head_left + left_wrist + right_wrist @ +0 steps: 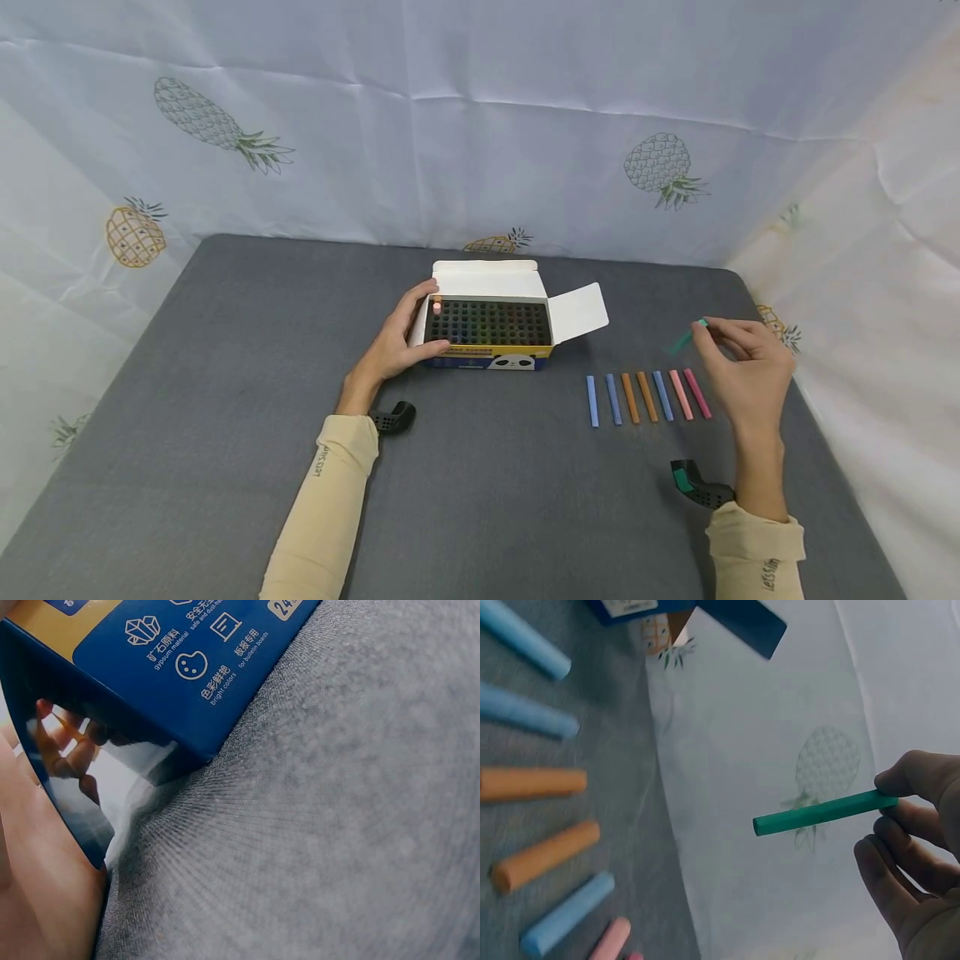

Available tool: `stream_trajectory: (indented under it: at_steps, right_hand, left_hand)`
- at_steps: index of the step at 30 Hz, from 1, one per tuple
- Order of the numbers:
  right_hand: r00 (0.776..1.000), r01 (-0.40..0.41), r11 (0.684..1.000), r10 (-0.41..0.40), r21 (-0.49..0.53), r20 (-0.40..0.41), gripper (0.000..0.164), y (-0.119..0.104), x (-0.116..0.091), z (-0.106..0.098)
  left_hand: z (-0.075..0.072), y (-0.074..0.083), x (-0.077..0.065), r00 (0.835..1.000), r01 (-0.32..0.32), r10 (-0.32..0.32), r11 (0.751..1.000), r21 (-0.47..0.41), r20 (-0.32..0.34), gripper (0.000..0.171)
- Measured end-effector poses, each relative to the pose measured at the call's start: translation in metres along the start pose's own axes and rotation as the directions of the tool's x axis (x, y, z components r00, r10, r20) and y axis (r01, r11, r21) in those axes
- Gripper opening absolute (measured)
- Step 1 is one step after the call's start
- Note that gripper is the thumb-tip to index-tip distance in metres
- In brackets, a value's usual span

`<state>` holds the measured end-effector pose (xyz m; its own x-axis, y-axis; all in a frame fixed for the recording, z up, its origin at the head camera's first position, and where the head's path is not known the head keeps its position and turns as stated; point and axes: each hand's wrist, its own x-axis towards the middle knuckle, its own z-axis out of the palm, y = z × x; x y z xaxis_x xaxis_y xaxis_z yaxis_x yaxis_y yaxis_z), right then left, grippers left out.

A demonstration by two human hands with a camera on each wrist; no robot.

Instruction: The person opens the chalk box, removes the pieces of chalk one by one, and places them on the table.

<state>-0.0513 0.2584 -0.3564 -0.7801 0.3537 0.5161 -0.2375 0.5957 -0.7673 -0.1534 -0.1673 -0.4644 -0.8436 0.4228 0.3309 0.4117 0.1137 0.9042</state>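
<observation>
My left hand (390, 342) holds the left end of an open chalk box (480, 357), thumb along the front edge and fingers at the back corner. A black holder with rows of holes (491, 323) fills the box. A pink chalk (437, 308) and an orange one stand in its far left corner. Off to the right, my right hand (750, 367) pinches a green chalk stick (817, 814) by one end, between thumb and index finger. In the left wrist view the box's blue side (172, 690) hides part of the left hand.
Several chalk sticks lie in a row in front of the right hand: blue (592, 402), orange (630, 398), pink (681, 394) and a dark pink one (697, 393). The box's white side flap (577, 312) sticks out rightward. A pineapple-print cloth (480, 167) hangs behind the grey table (480, 500).
</observation>
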Motion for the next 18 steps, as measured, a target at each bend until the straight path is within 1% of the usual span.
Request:
stream_trajectory:
  at_steps: [3, 6, 8, 11, 14, 16, 18]
  right_hand:
    - [1.000, 0.012, 0.999, -0.011, -0.051, 0.013, 0.016, 0.010, -0.003, -0.011]
    - [0.999, 0.029, 0.988, -0.025, -0.150, 0.028, 0.014, 0.020, -0.005, -0.024]
    - [0.998, 0.043, 0.971, -0.033, -0.234, 0.048, 0.013, 0.027, -0.005, -0.032]
    - [0.994, 0.070, 0.934, -0.035, -0.350, 0.106, 0.013, 0.035, -0.004, -0.042]
    - [0.982, 0.077, 0.898, 0.008, -0.434, 0.191, 0.015, 0.041, -0.003, -0.047]
    - [0.968, 0.065, 0.876, 0.060, -0.477, 0.242, 0.018, 0.046, -0.003, -0.049]
    - [0.955, 0.045, 0.857, 0.114, -0.513, 0.275, 0.021, 0.052, -0.004, -0.050]
  left_hand:
    - [0.000, -0.001, 0.000, 1.000, 0.002, -0.002, 1.000, 0.000, 0.000, 0.089]
    - [0.000, -0.001, 0.000, 1.000, -0.002, 0.002, 1.000, 0.000, 0.003, 0.088]
    - [0.000, -0.001, 0.000, 1.000, -0.009, 0.009, 1.000, 0.003, 0.004, 0.088]
    - [-0.001, 0.000, -0.001, 1.000, -0.017, 0.017, 1.000, 0.007, 0.003, 0.088]
    - [-0.001, 0.000, -0.001, 1.000, -0.015, 0.015, 1.000, 0.007, 0.003, 0.089]
    - [-0.001, 0.001, -0.001, 1.000, -0.009, 0.009, 1.000, 0.000, 0.006, 0.088]
    - [-0.001, 0.001, -0.001, 1.000, -0.002, 0.002, 1.000, -0.003, 0.008, 0.088]
